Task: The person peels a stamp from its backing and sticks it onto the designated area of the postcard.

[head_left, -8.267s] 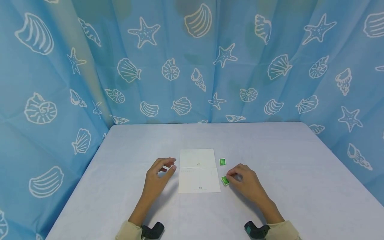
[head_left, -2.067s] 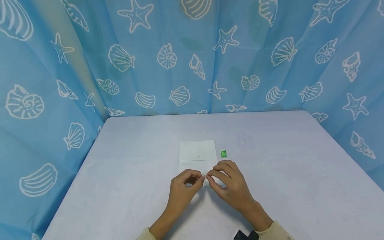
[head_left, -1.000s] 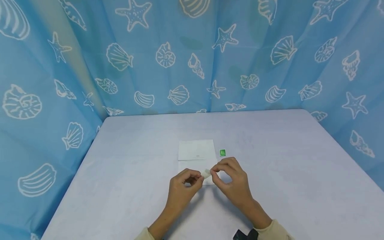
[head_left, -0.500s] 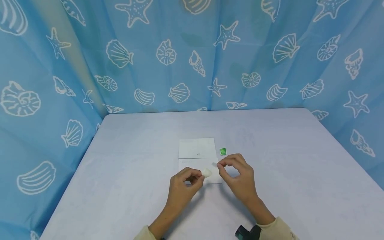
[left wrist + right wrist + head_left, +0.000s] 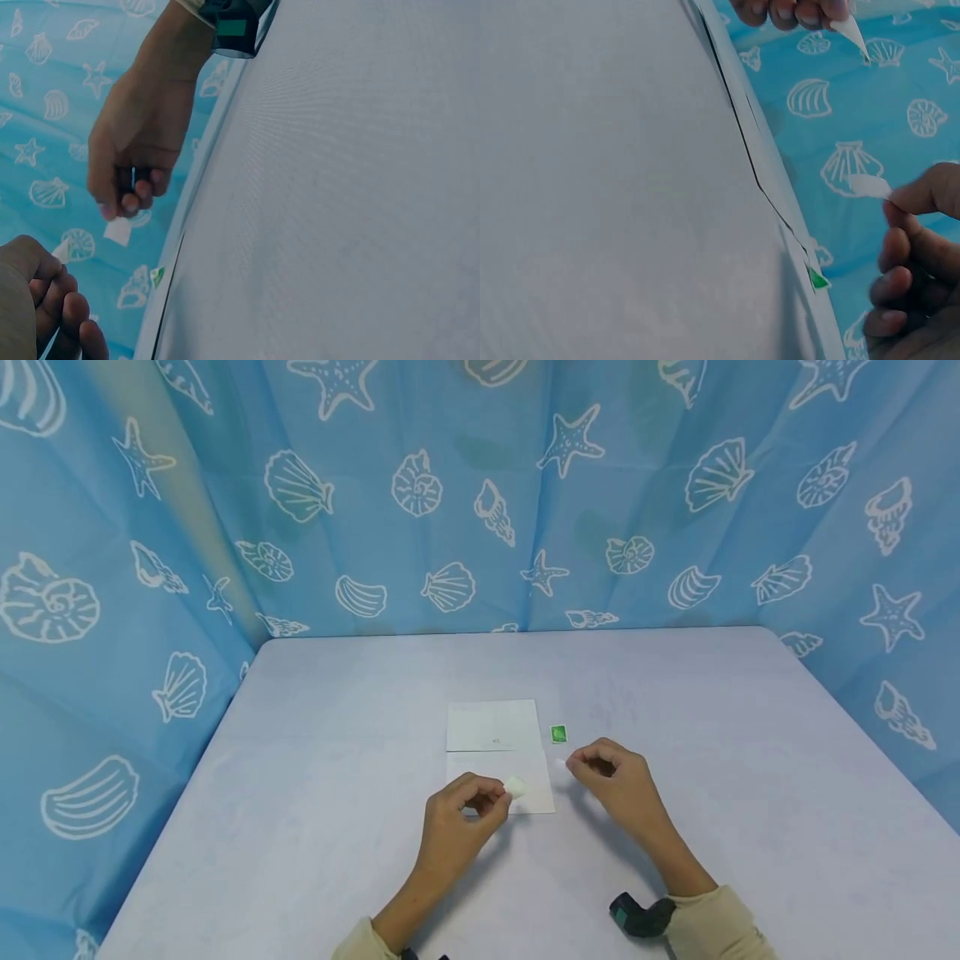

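My left hand (image 5: 457, 822) pinches a small stamp sticker (image 5: 515, 787) between thumb and forefinger, its pale back showing, above the lower white card (image 5: 534, 767). My right hand (image 5: 624, 783), to the right of the cards, pinches a small white slip of backing paper (image 5: 870, 185). The two pieces are apart. In the right wrist view the left hand's sticker (image 5: 850, 33) has a hint of green at its tip. A second green stamp sticker (image 5: 558, 734) lies face up right of the upper white card (image 5: 491, 724). The left hand covers part of the lower card.
The cards lie one above the other on a table with a white cloth (image 5: 337, 718). A blue curtain (image 5: 450, 493) with white shell prints hangs behind and at the sides. A dark wrist camera (image 5: 641, 916) sits by the right sleeve (image 5: 716, 922).
The near green sticker left the table, was held between both hands, and its backing came off. The right hand has since drawn away rightward with the slip; the left stays about in place.
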A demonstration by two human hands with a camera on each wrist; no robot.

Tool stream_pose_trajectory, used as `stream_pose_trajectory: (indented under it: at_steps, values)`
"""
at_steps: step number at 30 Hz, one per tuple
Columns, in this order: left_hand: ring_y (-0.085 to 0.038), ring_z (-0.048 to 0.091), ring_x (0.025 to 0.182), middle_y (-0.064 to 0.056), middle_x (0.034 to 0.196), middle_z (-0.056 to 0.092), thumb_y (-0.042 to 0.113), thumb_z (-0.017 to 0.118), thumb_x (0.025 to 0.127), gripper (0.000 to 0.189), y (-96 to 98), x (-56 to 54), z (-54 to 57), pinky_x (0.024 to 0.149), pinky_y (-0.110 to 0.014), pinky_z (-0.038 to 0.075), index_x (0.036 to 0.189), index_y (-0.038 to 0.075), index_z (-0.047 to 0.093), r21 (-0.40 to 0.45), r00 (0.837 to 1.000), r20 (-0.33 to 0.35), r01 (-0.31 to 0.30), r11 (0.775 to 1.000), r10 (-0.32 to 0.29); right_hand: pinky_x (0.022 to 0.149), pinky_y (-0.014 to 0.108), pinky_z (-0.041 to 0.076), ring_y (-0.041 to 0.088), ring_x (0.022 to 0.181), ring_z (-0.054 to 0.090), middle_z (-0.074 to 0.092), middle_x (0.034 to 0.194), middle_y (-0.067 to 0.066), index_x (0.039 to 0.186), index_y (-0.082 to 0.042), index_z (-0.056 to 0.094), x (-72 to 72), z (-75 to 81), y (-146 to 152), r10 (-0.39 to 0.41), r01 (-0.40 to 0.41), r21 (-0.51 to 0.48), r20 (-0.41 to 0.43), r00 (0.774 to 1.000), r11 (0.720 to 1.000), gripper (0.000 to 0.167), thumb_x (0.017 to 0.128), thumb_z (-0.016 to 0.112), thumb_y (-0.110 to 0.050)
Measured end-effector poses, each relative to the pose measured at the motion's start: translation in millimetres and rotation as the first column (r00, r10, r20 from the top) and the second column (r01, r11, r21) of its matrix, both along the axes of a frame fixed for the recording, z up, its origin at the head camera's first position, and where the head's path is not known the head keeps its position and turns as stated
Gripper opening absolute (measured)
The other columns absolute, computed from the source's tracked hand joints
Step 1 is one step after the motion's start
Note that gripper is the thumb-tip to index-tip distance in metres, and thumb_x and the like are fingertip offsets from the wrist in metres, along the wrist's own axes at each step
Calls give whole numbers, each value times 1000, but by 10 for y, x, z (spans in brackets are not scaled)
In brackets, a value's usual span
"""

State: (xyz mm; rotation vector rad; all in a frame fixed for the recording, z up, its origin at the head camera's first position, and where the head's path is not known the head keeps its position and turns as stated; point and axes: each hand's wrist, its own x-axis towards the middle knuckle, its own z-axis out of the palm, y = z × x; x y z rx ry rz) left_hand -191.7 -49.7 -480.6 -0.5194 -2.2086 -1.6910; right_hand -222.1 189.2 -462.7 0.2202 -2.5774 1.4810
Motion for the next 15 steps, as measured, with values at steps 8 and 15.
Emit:
stream_pose_trajectory:
  at_steps: [8,15]
  values:
    - [-8,62,69,12,82,65,1,76,85,12,25,3,-9,63,-24,55,89,12,73,-4,1000,-4,-1,1000,1,63,28,47,20,78,55,66,88,3,94,-7,74,-33,-7,87,36,-45,58,153,988,997,10,94,70,-17]
    - [-8,60,68,14,81,64,-1,76,84,14,5,4,-2,64,-25,55,88,13,73,-2,1000,-16,2,1000,-2,64,28,47,17,76,54,62,82,-1,88,-9,74,-55,-61,63,11,-32,195,109,994,980,6,91,69,-11]
